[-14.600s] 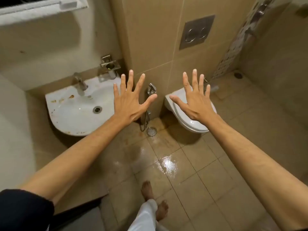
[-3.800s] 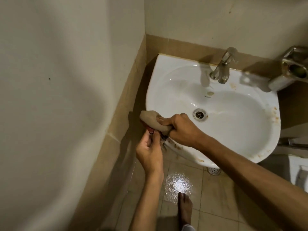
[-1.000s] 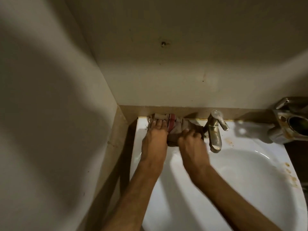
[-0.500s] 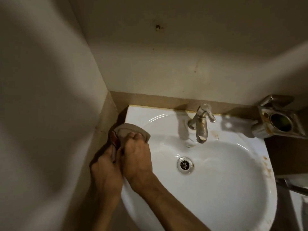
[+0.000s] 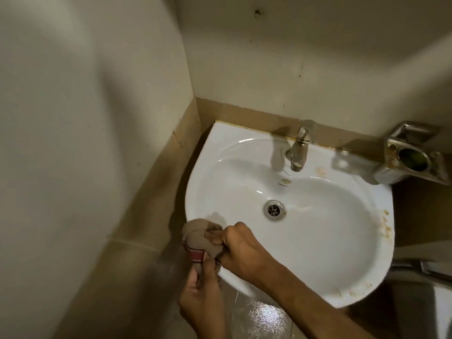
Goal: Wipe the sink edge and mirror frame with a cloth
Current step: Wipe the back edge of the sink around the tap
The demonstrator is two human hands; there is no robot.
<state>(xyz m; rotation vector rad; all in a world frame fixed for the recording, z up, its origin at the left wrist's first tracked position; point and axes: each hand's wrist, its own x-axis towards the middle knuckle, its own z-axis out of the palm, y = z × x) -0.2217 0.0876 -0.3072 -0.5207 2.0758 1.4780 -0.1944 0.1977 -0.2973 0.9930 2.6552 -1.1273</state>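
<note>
Where it meets the sink rim, both hands grip a bunched tan cloth with a red-striped hem.

Beige cloth, red-white stripe; white sink, brown-stained.

Nothing readable here. There's a tiny dark mark on the sink wall just under the tap, possibly a maker's logo, but it's far too small and blurred to make out.
</note>
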